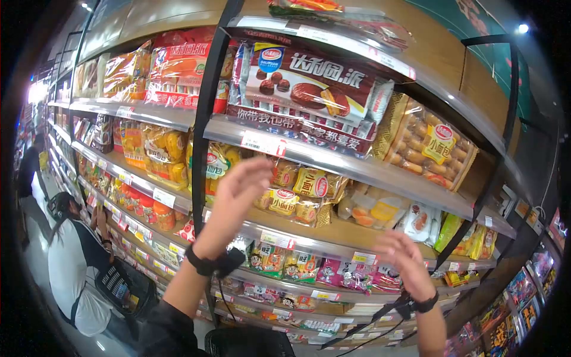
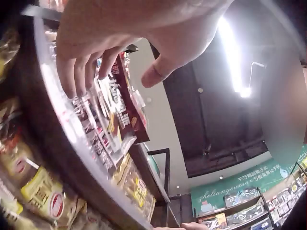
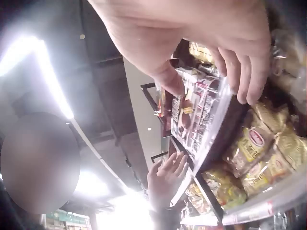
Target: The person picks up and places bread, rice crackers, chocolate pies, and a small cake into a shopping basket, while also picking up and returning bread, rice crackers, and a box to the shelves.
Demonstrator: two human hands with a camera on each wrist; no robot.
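My left hand (image 1: 238, 196) is raised before the shelves, fingers loosely bent and holding nothing. Beyond it sit yellow bags of small bread (image 1: 291, 202), and the shelf above bears a large dark red pack of chocolate pies (image 1: 309, 89). In the left wrist view the thumb (image 2: 160, 72) stands apart from the fingers, which overlap the shelf edge. Lower and to the right, my right hand (image 1: 407, 262) hovers with relaxed fingers and nothing in its grasp. A clear bag of round buns (image 1: 372, 208) and a white pouch (image 1: 419, 223) lie just above it in the head view.
A gold bag of small bread (image 1: 431, 143) stands right of the pies. Black uprights (image 1: 205, 119) divide the shelving. At the left, a person in a white top (image 1: 71, 268) stands by a black basket (image 1: 125, 285). Another black basket (image 1: 250, 342) is below me.
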